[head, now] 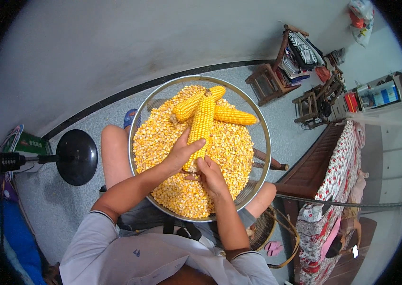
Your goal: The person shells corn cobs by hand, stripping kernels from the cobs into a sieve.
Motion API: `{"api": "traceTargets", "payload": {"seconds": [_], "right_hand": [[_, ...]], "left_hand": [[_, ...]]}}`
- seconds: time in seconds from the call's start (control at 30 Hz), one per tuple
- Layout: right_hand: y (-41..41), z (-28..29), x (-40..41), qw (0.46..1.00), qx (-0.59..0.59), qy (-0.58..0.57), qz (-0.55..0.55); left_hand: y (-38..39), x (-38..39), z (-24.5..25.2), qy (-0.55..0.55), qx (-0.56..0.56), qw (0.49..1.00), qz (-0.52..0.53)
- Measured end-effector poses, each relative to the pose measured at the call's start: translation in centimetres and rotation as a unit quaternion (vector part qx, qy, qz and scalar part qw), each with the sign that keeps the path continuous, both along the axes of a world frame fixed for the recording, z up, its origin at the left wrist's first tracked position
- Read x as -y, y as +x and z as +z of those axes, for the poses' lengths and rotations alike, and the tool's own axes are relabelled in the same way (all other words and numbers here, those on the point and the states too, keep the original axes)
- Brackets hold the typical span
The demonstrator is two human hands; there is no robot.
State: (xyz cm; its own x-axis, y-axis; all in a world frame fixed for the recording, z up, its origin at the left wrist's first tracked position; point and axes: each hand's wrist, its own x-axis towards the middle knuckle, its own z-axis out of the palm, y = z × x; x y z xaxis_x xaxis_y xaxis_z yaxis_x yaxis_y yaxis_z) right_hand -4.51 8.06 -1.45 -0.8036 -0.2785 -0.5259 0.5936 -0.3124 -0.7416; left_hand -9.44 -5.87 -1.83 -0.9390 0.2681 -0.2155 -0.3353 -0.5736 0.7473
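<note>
My left hand [183,151] is wrapped around the middle of a yellow ear of corn [202,119], its thumb across the kernels. At the near end of that ear, my right hand [211,174] grips with its thumb against the kernels. The ear tilts away from me above a round metal-rimmed sieve [267,142], which rests across my lap. Loose corn kernels [229,149] are heaped in the sieve. Behind the held ear lie more ears: one at the left [188,107], one at the right [236,115] and one at the back [218,92].
A black round fan base [77,157] stands on the floor at left. Right of my knee are a wicker basket [263,231] and pink slippers [273,248]. A person lies on a bed with floral bedding [332,171]. Wooden chairs [267,83] stand near the wall.
</note>
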Motion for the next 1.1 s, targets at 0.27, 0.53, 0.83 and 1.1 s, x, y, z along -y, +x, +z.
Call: {"api": "traceTargets", "payload": {"seconds": [0.27,0.53,0.83,1.1], "right_hand": [[-0.1,0.2,0.0,0.996,-0.034,0.063,0.054],[0.1,0.3,0.2,0.998,-0.031,0.038,0.032],[0.1,0.1,-0.2,0.992,-0.079,0.050,0.087],[0.1,-0.5,-0.5,0.999,-0.024,0.007,0.023]], "left_hand": [[-0.3,0.4,-0.8,0.021,0.021,0.999,-0.017],[0.2,-0.2,-0.2,-0.017,0.007,1.000,-0.005],[-0.2,0.5,-0.4,0.018,0.041,0.999,-0.018],[0.1,0.2,-0.3,0.027,0.026,0.999,-0.014]]}}
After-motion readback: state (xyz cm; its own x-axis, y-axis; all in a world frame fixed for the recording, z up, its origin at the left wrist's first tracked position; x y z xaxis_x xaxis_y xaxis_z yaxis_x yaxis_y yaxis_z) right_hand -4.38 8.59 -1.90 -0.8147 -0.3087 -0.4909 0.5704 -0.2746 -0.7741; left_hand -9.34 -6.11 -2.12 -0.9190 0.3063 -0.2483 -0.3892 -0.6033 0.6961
